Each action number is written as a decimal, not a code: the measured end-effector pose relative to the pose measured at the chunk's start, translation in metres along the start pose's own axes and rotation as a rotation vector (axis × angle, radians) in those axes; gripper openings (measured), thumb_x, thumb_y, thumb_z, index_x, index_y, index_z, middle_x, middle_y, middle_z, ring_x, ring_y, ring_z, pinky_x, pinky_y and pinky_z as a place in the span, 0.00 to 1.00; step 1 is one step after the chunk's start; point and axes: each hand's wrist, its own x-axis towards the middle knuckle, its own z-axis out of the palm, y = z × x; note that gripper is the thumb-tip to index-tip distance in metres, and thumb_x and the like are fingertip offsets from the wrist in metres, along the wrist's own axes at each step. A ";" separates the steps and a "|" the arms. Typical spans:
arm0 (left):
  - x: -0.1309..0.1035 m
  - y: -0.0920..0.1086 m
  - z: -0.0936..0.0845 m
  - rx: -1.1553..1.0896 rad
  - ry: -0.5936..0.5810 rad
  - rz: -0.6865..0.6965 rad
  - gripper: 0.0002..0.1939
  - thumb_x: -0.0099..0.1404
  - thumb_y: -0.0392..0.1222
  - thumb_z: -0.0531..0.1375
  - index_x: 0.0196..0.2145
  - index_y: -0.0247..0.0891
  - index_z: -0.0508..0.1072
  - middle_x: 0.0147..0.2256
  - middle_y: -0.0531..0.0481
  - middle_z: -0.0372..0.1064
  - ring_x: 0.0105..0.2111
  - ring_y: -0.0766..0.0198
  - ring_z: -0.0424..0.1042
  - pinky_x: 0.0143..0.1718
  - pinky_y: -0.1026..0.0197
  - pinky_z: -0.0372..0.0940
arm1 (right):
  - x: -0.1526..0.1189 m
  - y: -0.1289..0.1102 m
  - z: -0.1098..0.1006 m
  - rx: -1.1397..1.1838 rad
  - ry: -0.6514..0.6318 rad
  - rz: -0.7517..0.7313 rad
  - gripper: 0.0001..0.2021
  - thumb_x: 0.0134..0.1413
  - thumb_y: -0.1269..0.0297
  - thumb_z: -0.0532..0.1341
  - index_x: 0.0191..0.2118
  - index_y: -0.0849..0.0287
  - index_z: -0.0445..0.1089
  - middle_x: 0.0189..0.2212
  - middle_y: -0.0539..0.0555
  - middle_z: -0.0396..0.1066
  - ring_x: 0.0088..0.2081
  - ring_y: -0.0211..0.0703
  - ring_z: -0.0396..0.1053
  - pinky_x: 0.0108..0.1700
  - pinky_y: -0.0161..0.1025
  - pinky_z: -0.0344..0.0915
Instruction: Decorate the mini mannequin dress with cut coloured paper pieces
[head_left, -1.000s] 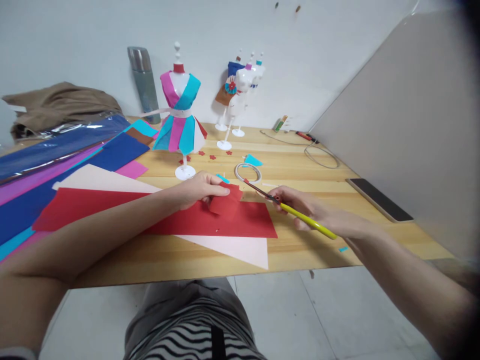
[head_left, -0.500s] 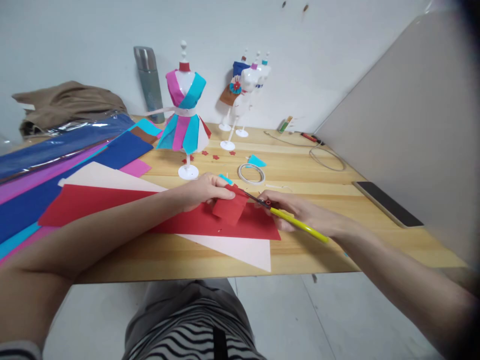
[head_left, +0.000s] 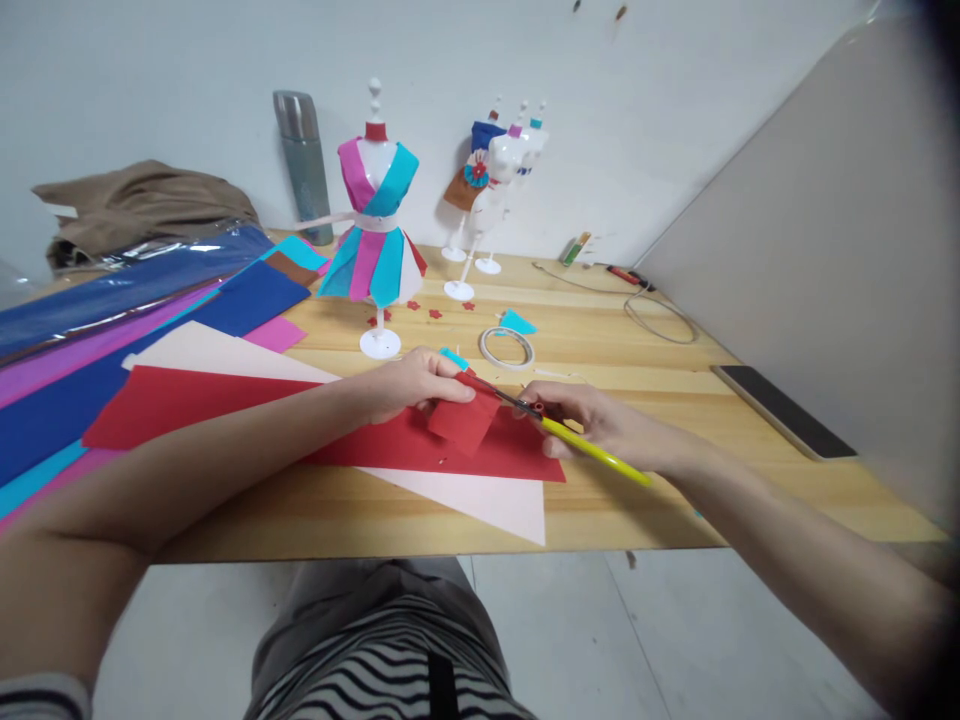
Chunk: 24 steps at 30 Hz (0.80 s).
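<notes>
A small red fabric piece [head_left: 463,424] is pinched by its upper edge in my left hand [head_left: 420,384]. My right hand [head_left: 592,420] grips scissors [head_left: 536,408] with a yellow handle, their blades pointing left at the top of that piece, close to my left fingers. Whether the blades are fully closed I cannot make out. Beneath my hands lies a long red sheet [head_left: 375,446], partly covered by my left forearm, on top of a pale pink sheet [head_left: 487,500]. A turquoise scrap [head_left: 454,358] shows just beyond my left fingertips.
A dress form [head_left: 379,220] in pink and turquoise strips stands behind my hands, with several others farther back. Near it are a tape roll [head_left: 507,348] and small red cutouts [head_left: 435,314]. A phone [head_left: 780,410] lies right, coloured sheets [head_left: 255,300] left, a flask [head_left: 302,170] behind.
The scissor blades now reach slightly farther left along the top of the red piece. The whole view has shifted a little; my left hand keeps its hold.
</notes>
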 end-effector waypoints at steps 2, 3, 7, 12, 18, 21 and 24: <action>0.000 0.000 0.000 -0.003 -0.003 0.003 0.12 0.50 0.46 0.65 0.20 0.32 0.74 0.15 0.53 0.61 0.17 0.74 0.54 0.20 0.67 0.45 | 0.001 0.001 0.001 0.017 0.004 -0.003 0.18 0.51 0.47 0.67 0.33 0.56 0.64 0.28 0.47 0.57 0.29 0.38 0.55 0.32 0.38 0.55; 0.000 0.000 0.000 -0.002 -0.003 0.006 0.12 0.50 0.46 0.65 0.20 0.32 0.74 0.15 0.54 0.61 0.17 0.74 0.54 0.20 0.67 0.45 | 0.001 0.002 0.001 0.029 0.005 -0.004 0.18 0.51 0.47 0.67 0.33 0.56 0.64 0.28 0.47 0.57 0.29 0.38 0.55 0.32 0.38 0.55; 0.000 0.000 0.000 0.001 0.000 0.004 0.12 0.50 0.45 0.65 0.19 0.32 0.73 0.15 0.54 0.60 0.17 0.74 0.53 0.20 0.67 0.44 | 0.002 0.003 0.003 0.081 0.020 -0.017 0.17 0.51 0.49 0.67 0.33 0.56 0.66 0.28 0.48 0.58 0.28 0.38 0.55 0.32 0.38 0.56; 0.000 0.000 0.001 -0.017 0.005 -0.012 0.11 0.51 0.44 0.65 0.19 0.33 0.73 0.15 0.54 0.61 0.16 0.74 0.54 0.19 0.68 0.46 | 0.000 0.009 0.005 0.075 0.060 0.009 0.17 0.48 0.48 0.70 0.33 0.56 0.69 0.28 0.47 0.62 0.28 0.36 0.57 0.31 0.36 0.58; 0.000 -0.004 0.003 -0.090 -0.043 -0.041 0.10 0.53 0.41 0.66 0.19 0.34 0.75 0.16 0.53 0.64 0.15 0.73 0.58 0.18 0.68 0.49 | -0.004 0.019 0.011 0.159 0.070 0.030 0.20 0.45 0.46 0.72 0.33 0.58 0.70 0.26 0.46 0.62 0.27 0.34 0.57 0.28 0.34 0.57; 0.001 -0.004 0.003 -0.100 -0.058 -0.054 0.09 0.53 0.41 0.66 0.21 0.33 0.76 0.16 0.53 0.66 0.15 0.74 0.57 0.18 0.69 0.50 | -0.007 0.019 0.015 0.180 0.084 0.028 0.20 0.48 0.45 0.70 0.33 0.57 0.69 0.25 0.46 0.61 0.25 0.34 0.56 0.27 0.34 0.55; 0.000 -0.003 0.002 -0.088 -0.057 -0.068 0.09 0.52 0.41 0.66 0.21 0.33 0.76 0.17 0.53 0.67 0.16 0.73 0.59 0.19 0.68 0.53 | -0.010 0.018 0.015 0.128 0.118 0.023 0.20 0.49 0.43 0.68 0.33 0.56 0.68 0.24 0.46 0.59 0.25 0.35 0.55 0.26 0.35 0.53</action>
